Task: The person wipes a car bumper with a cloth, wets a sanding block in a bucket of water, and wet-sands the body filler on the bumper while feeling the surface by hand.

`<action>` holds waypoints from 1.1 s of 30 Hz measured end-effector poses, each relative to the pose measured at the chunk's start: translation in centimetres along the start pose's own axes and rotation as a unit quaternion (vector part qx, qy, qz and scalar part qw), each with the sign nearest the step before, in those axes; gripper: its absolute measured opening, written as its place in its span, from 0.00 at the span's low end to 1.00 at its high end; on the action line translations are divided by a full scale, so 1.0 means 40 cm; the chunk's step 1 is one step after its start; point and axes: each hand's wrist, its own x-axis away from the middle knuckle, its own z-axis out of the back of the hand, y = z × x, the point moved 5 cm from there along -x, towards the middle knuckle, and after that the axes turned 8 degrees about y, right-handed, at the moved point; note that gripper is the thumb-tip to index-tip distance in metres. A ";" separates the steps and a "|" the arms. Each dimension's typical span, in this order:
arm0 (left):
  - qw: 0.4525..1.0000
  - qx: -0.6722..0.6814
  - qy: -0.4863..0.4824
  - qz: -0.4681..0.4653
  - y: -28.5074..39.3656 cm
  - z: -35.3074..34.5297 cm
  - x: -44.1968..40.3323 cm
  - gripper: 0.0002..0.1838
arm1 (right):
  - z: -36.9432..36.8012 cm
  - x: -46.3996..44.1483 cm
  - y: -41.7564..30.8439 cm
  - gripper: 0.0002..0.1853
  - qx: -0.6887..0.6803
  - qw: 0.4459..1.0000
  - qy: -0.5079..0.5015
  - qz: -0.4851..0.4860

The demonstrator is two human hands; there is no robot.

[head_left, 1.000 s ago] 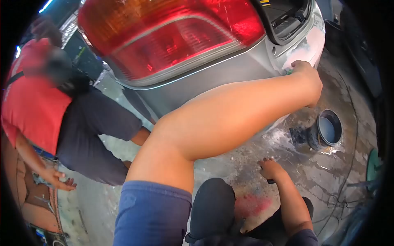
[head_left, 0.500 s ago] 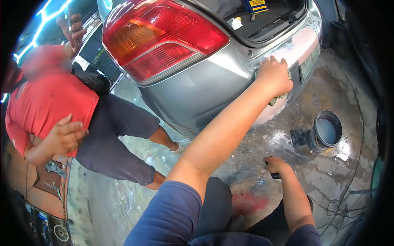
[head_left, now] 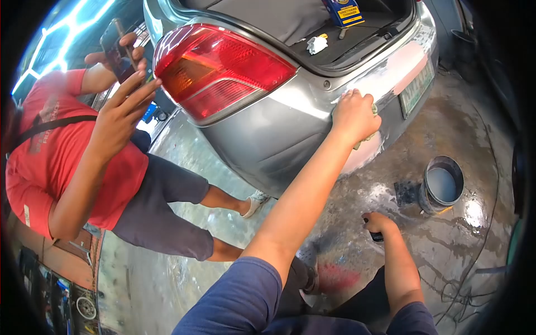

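Note:
My left hand (head_left: 354,114) is closed on a crumpled greenish cloth (head_left: 373,133), pressed against the rear bumper (head_left: 279,139) of a silver car. Most of the cloth is hidden under the palm. Close to the hand, the bumper has whitish and pinkish patches (head_left: 407,72). Lower down, over the wet floor, my right hand (head_left: 382,223) is closed around a small black object (head_left: 377,237) whose kind I cannot make out. Above and left of my left hand is the red tail light (head_left: 223,70).
A black bucket (head_left: 442,184) of cloudy liquid stands right on the wet floor. Cables (head_left: 463,290) lie beyond it. The open trunk holds a thinner box (head_left: 343,12) and white crumpled material (head_left: 316,44). At left, a person in a red shirt (head_left: 67,151) holds up a phone (head_left: 118,50).
My left hand has moved slightly left and down in view, still on the bumper with the cloth. The person at left has raised the lower hand towards the phone. My right hand stays nearly still.

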 end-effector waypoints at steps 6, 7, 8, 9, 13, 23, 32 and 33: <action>0.999 -0.024 0.023 -0.014 0.005 -0.006 0.006 0.21 | -0.008 -0.004 0.037 0.32 0.004 1.000 -0.002 0.002; 1.000 -0.020 0.006 -0.011 0.013 0.002 0.006 0.20 | -0.003 0.006 0.040 0.32 0.004 1.000 -0.003 -0.013; 1.000 -0.023 0.006 -0.013 0.017 0.003 0.002 0.20 | 0.007 0.012 0.043 0.32 0.005 1.000 -0.001 -0.027; 0.999 -0.027 0.008 -0.014 0.014 0.000 0.000 0.20 | 0.022 0.014 0.044 0.32 -0.004 1.000 0.006 -0.021; 0.999 -0.036 0.007 -0.016 0.010 -0.010 0.001 0.20 | 0.052 0.036 0.047 0.32 -0.035 0.999 0.023 -0.006; 0.998 -0.041 0.037 -0.015 0.010 -0.020 0.012 0.22 | 0.114 0.037 0.189 0.43 -0.128 0.966 0.211 -0.078; 0.993 -0.016 0.090 -0.074 0.019 -0.061 0.030 0.20 | 0.220 0.134 0.407 0.58 -0.181 0.846 0.469 -0.176; 0.988 0.022 0.111 -0.101 0.028 -0.063 0.042 0.18 | 0.225 0.137 0.425 0.58 -0.175 0.833 0.494 -0.177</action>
